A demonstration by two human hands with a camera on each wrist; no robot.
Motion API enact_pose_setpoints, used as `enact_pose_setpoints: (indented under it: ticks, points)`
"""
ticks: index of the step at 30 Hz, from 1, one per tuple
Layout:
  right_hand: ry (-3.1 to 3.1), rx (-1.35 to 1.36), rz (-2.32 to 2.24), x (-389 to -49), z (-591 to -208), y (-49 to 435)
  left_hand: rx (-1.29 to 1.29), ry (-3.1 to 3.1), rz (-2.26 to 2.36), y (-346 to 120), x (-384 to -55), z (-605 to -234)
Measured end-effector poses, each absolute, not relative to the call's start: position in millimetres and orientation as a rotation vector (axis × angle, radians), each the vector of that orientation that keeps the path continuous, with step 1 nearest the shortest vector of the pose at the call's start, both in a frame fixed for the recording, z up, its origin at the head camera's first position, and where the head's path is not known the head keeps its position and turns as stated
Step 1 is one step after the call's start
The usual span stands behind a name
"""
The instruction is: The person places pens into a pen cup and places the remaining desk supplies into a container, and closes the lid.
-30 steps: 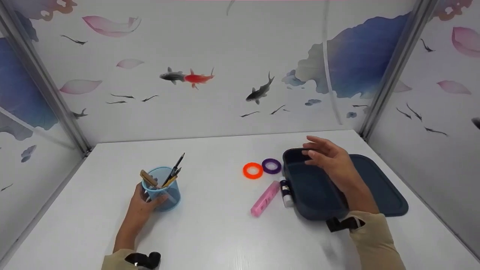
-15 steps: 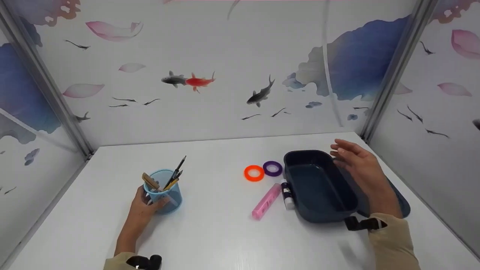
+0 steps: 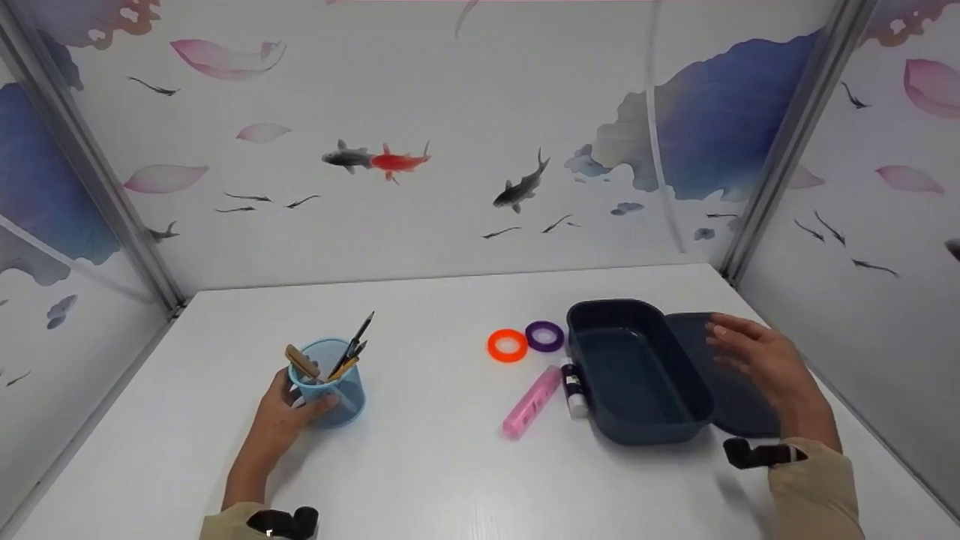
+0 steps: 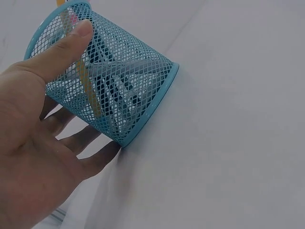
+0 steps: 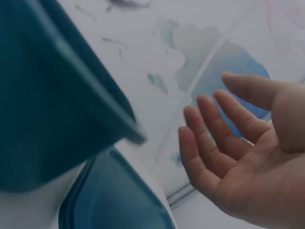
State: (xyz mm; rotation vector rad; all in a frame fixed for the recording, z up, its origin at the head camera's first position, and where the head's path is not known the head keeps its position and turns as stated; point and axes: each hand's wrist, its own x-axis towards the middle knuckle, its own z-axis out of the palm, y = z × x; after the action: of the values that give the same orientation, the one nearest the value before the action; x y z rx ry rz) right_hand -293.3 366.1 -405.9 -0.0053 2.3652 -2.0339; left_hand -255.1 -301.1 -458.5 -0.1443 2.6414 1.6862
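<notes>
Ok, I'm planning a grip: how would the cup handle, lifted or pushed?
The cup is probably light, being mesh. It seems stiff, undented in the left hand. Pushed high, it might tip, as pencils jut out above.

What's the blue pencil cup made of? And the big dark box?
The pencil cup looks like painted metal mesh, light blue: you can see through its little diamond-shaped holes, and a smooth band runs around the bottom. The box is probably plastic, smooth and a bit shiny: its corners are rounded and light gleams softly inside. I can't be completely sure by looking.
</notes>
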Motion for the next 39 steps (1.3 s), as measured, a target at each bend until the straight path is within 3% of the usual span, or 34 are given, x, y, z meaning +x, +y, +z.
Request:
enact_pose_setpoints:
  ticks: [7, 27, 39]
  points:
    - [2.493, 0.111, -1.646, -300, -415, 355, -0.122, 2.648, 1.647, -304, -253, -456]
    - [2.501, 0.233, -1.443, -303, -419, 346, -0.098, 2.707, 1.627, -321, -240, -436]
    - [2.457, 0.260, -1.507, -304, -424, 347, -0.381, 2.729, 1.959, -312, -234, -411]
